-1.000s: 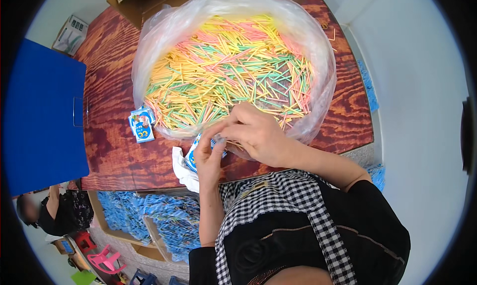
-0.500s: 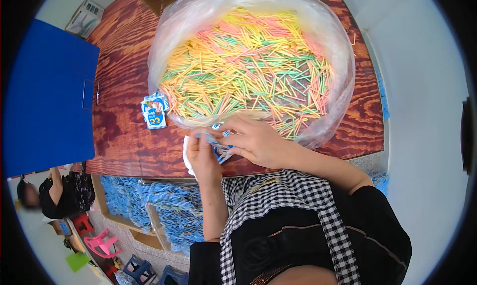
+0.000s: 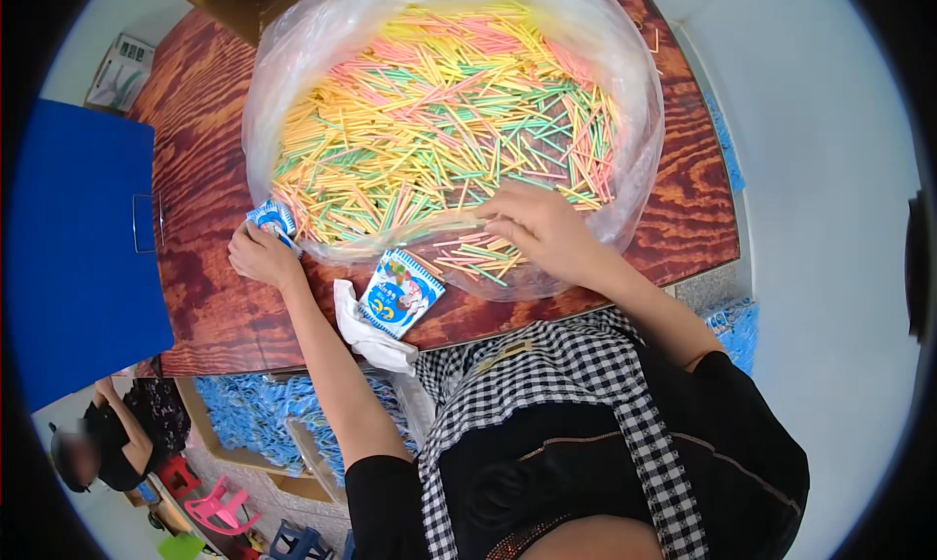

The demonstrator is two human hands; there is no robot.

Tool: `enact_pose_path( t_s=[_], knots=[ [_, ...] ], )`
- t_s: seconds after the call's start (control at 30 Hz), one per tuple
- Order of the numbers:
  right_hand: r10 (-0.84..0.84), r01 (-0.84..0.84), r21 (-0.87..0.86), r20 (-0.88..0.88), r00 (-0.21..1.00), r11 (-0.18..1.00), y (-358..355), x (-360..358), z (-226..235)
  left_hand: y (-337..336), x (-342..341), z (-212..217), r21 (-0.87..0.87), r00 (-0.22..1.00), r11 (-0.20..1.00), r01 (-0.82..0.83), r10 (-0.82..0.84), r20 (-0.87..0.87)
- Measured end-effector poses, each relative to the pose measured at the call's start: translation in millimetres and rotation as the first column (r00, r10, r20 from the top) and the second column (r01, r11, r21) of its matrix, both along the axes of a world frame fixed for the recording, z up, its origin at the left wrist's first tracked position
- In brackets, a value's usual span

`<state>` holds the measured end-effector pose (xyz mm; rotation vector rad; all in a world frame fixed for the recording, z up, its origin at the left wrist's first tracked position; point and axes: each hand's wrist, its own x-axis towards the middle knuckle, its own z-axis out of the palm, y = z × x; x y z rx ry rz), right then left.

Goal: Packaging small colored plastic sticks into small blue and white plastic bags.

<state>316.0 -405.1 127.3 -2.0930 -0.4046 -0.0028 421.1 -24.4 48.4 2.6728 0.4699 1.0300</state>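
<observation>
My left hand (image 3: 262, 255) reaches to the left of the bag, its fingers closed on a small blue and white packet (image 3: 273, 216). A larger blue and white packet (image 3: 402, 293) lies near the table's front edge, partly over a crumpled white cloth (image 3: 369, 338). Over the near rim of a big clear plastic bag (image 3: 636, 101), my right hand (image 3: 549, 230) is closed, thumb and fingers pressed together; whatever is between the fingertips is too small to make out. Thin yellow, pink, green and orange sticks (image 3: 429, 121) fill the bag, several lying under its near fold.
A cardboard box (image 3: 234, 9) stands behind the bag. Left of the reddish wood-grain table (image 3: 210, 297) is a blue panel (image 3: 83, 248). Boxes of blue wrappers (image 3: 244, 414) sit below the front edge. Another person (image 3: 122, 433) is at the lower left, near a pink chair (image 3: 223, 504).
My hands have come apart. The left went leftward to the small packet, the right moved right over the bag's rim. The larger packet, formerly between my hands, now lies by the cloth.
</observation>
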Motion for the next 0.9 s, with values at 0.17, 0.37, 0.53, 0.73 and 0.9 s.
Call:
enact_pose_path(
  t_s=[0.17,0.37,0.53,0.73,0.9],
  knots=[
    [-0.022,0.021,-0.031,-0.016,1.000,0.999,-7.3,-1.9,-10.0,-32.1,-20.0,28.3,0.177,0.942,0.984,0.010,-0.068,0.328],
    [0.094,-0.096,-0.036,-0.057,0.994,0.995,20.3,-8.1,-25.0,-105.6,-122.0,55.0,-0.187,0.706,0.788,0.586,-0.610,-0.361],
    [0.072,-0.069,0.062,-0.047,0.996,0.996,70.8,-0.4,-27.6,-104.9,-139.1,34.4,-0.587,0.774,0.723,0.364,-0.585,-0.240],
    [0.076,-0.063,-0.050,0.350,0.934,0.997,114.3,13.6,-52.1,-103.3,-143.6,29.8,-0.573,0.754,0.650,0.499,-0.651,-0.082],
    [0.143,-0.071,-0.167,0.468,0.872,0.983,107.6,19.2,-56.1,-100.2,-147.0,23.9,-0.540,0.763,0.688,0.484,-0.634,-0.125]
  ],
)
